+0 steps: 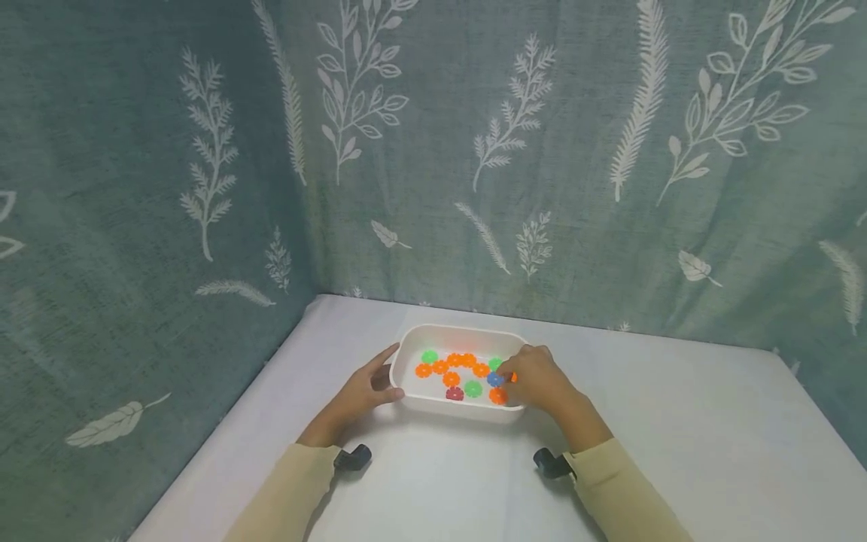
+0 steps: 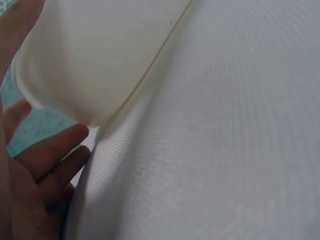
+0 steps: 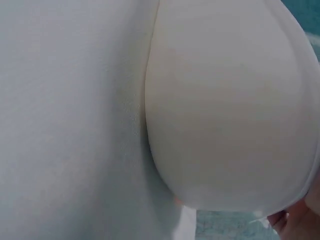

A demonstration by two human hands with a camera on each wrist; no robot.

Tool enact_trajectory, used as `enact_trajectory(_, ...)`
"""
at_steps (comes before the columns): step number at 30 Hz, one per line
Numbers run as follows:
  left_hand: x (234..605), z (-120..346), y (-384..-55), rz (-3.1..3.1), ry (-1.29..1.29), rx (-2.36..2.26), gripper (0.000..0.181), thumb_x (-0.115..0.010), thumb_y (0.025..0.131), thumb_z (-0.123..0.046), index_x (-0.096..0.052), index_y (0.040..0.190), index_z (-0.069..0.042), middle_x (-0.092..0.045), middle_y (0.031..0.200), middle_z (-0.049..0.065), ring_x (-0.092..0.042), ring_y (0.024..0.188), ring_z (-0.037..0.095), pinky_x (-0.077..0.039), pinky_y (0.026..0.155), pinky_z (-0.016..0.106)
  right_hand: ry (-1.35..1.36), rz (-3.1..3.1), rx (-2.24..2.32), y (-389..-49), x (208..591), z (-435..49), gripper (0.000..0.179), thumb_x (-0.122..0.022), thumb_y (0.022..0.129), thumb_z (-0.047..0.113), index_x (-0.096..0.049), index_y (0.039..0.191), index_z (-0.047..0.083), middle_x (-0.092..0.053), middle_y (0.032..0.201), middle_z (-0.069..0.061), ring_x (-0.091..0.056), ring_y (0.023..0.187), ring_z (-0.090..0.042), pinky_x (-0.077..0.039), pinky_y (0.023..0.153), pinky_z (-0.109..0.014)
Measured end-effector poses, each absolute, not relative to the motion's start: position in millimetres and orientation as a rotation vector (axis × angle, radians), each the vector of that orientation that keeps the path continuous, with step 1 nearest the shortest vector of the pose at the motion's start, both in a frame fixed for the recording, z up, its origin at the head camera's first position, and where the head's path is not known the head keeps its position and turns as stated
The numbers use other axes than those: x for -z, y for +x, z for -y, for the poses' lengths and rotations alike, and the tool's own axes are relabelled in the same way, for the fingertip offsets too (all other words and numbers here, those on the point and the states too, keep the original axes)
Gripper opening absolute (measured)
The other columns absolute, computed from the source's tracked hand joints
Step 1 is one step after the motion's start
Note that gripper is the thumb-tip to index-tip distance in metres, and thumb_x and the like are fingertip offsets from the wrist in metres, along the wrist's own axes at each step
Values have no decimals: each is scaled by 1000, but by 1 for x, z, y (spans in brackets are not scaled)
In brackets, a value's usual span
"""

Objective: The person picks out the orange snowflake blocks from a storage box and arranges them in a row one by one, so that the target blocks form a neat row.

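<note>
Tray (image 1: 454, 409), white, rounded corners, resting on a white-covered worktop (image 1: 447, 482); positions read on a dial centred on the tray, twelve o'clock farthest from the person. Contents: small notched discs in one visible layer. Orange discs (image 1: 454, 360), several, in an arc from nine o'clock over to two, one near centre, one at four, another partly hidden by fingers at three. Green discs (image 1: 473, 388), three: ten, five and just past two o'clock. Red disc (image 1: 454, 394), one, at six, beside the near wall. Blue disc (image 1: 495, 379), one, between three and four. Left hand (image 1: 360, 393): at nine o'clock, thumb and fingers spread about the tray's end, uncurled, thumb at the near corner. Right hand (image 1: 538, 379): at three o'clock, reaching over the rim, fingers bent down, fingertips pinching the blue disc. Sleeves (image 1: 626, 489), beige, at seven and five. Black devices (image 1: 354, 458), one per wrist. Backdrop (image 1: 433, 150): green-blue fabric, pale leaf sprigs, from nine o'clock round to three.
</note>
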State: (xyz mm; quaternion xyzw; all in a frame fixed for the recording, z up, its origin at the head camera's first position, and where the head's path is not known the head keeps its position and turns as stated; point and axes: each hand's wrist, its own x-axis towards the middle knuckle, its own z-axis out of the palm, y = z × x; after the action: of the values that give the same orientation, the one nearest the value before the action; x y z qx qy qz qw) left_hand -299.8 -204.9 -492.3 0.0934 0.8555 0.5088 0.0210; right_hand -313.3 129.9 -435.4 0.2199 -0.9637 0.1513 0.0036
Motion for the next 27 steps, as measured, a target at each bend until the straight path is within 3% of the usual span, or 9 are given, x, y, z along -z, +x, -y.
enact_trajectory(4,491,206,-297,-2648,303,-1599,93,-84,76,-32,-32,153,-29,-50,142,15,-47,130,34,-35,103,59,784,3028,-433,-312,433,-127,7,-78,81,18,-78,87,22,-59,71,16,-47,85,-16,-31,96,-47)
enact_trajectory(11,493,207,-299,-2644,318,-1620,93,-85,75,-34,-32,153,-31,-50,143,13,-48,130,32,-35,104,57,790,3129,-257,-315,426,-119,15,-81,77,23,-78,92,25,-57,72,16,-47,90,-20,-25,104,-50)
enact_trajectory(18,493,204,-298,-2642,279,-1612,93,-85,75,-35,-33,152,-33,-49,144,12,-47,131,32,-33,105,58,792,3213,-99,-320,429,-117,20,-80,79,23,-76,96,32,-64,81,16,-51,97,-24,-23,107,-52)
enact_trajectory(24,492,204,-296,-2651,277,-1596,92,-83,76,-36,-33,153,-31,-49,144,13,-47,131,32,-33,105,59,934,3146,19,-317,428,-115,19,-78,80,17,-73,88,33,-62,74,14,-55,81,-18,-25,105,-54)
enact_trajectory(27,490,204,-296,-2660,238,-1575,93,-84,75,-41,-32,152,-35,-48,145,10,-46,132,31,-33,104,61,926,3143,0,-316,427,-112,19,-78,80,15,-76,92,30,-66,82,10,-56,84,-19,-26,105,-55)
